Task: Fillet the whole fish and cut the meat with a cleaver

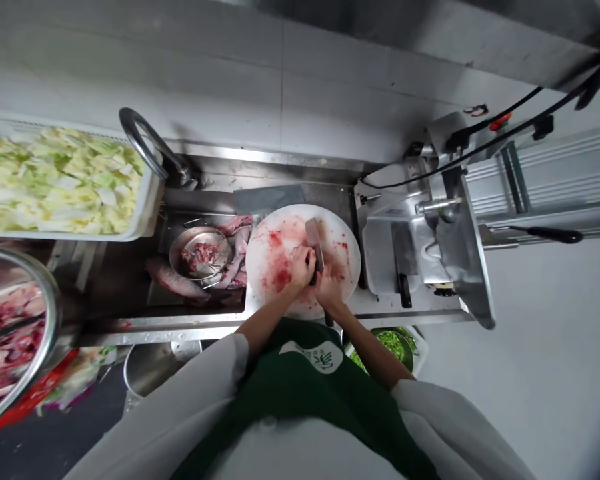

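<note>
A round white cutting board [280, 230], smeared red with blood, lies on the steel counter at the sink's edge. Both my hands meet over its near side. My left hand [301, 265] is closed around the handle of a cleaver [314, 241], whose blade points away from me across the board. My right hand [329, 285] lies beside it on the board with fingers curled; whether it holds a piece of meat is hidden.
A small metal bowl [201, 253] of meat scraps sits in the sink among raw cuts [173, 280]. A white crate of chopped cabbage [55, 180] stands at left, a big steel bowl of meat [10, 333] nearer. A meat slicer [430, 233] stands right of the board.
</note>
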A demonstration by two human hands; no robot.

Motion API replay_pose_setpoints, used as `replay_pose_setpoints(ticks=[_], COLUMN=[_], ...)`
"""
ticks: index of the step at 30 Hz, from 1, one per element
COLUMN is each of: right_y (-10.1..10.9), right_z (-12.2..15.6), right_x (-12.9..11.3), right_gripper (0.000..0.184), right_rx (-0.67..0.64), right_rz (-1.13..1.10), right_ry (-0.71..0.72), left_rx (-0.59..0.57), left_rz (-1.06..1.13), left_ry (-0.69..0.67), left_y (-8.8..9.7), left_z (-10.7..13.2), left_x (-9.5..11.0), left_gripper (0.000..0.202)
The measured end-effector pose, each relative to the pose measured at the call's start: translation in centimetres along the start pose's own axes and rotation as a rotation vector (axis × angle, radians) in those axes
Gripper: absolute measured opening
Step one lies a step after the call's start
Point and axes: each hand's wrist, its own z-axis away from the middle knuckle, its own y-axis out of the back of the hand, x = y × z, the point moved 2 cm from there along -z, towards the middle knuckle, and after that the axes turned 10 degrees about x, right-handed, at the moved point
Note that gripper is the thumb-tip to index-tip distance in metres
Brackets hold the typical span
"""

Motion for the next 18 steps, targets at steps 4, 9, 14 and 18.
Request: replay_pose_setpoints(ticks=[4,9,14,18], right_y=[2.6,5.6,5.1,2.6], right_z=[-0.8,-3.8,-4.8,-2.8], right_x=[-1.6,-3.6,-3.3,0.1], right_gripper=[0.038,0.037,0.036,0.05], right_rx=[-0.069,-0.123,-0.189,-0.032], right_rz=[0.074,0.15,0.185,0.202], right_ry=[0.027,0.164,0.209,0.212], left_rx=[0.105,0.163,0.13,0.028], left_rz=[-0.016,0.06,0.053,0.02], left_ry=[0.025,0.064,0.156,0.071], left_y=[-3.0,-3.8,-3.5,-3.8], left_z=[2.4,1.9,1.9,2.5], left_x=[-0.9,-1.3,-1.4,-1.5], left_gripper=[0.03,0.036,0.034,0.029])
